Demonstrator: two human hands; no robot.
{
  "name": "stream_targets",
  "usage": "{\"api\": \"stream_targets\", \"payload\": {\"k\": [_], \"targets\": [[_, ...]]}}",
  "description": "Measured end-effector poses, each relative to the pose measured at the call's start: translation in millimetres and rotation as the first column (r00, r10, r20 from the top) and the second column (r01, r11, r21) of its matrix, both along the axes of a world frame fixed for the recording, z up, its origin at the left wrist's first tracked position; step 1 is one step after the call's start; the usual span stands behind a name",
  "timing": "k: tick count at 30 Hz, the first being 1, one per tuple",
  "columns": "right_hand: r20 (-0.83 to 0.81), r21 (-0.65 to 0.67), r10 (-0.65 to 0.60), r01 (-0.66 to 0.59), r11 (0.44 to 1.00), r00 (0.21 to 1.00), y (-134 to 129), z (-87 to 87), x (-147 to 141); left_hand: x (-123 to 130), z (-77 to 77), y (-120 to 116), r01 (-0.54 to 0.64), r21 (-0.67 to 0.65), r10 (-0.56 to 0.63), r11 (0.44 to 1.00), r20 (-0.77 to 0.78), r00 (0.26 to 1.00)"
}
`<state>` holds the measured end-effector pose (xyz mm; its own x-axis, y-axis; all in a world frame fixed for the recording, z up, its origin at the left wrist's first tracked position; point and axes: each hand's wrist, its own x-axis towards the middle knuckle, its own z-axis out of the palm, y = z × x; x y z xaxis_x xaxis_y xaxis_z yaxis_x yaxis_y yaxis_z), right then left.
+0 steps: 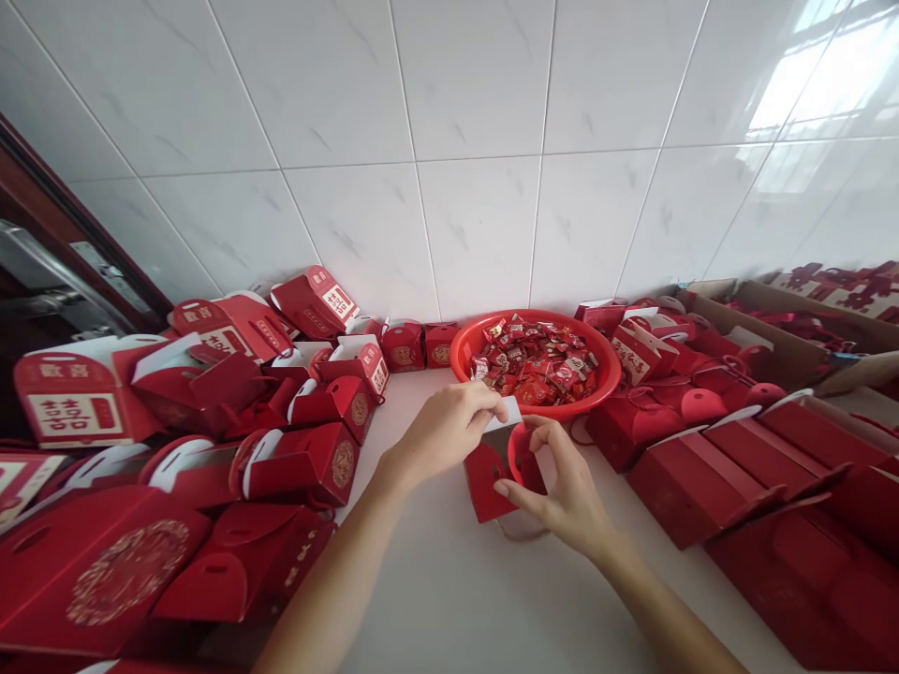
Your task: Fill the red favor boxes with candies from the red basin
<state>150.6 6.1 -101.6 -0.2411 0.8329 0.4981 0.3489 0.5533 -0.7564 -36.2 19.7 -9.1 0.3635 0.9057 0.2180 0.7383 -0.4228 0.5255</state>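
Observation:
A small red paper gift box (486, 487) sits in front of me on the white tabletop, its top flaps up. At its far side my left hand (455, 418) is closed, with thumb and finger pinching a white-lined flap (503, 413). My right hand (562, 477) curls around the near right side, thumb and index finger on a rounded red flap (518, 453). A thin cord (521, 534) lies by the box's lower edge. Just behind my hands stands an orange-red plastic basket (608, 379) filled with red-wrapped sweets (534, 360). The box's inside is mostly hidden.
Many red gift boxes (309, 473) are packed along the left. More red boxes (709, 482) crowd the right, beside open cardboard cartons (762, 323). Behind everything rises a white tiled wall (478, 225). A door with a metal handle (42, 267) stands at far left.

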Motion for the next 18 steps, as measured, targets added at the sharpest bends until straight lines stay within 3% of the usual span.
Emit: {"api": "stream_targets", "payload": {"k": [8,18], "targets": [[-0.096,0.086,-0.006,0.015,0.996,0.995,2.4,-0.7,-0.8,-5.1,-2.4,5.7,0.001,0.009,-0.001,1.000,-0.013,1.000],[-0.273,0.008,-0.161,0.169,0.986,0.948,-0.8,-3.5,2.1,-7.6,-8.1,8.1,-0.045,-0.014,0.043,0.999,-0.070,0.997]]}}
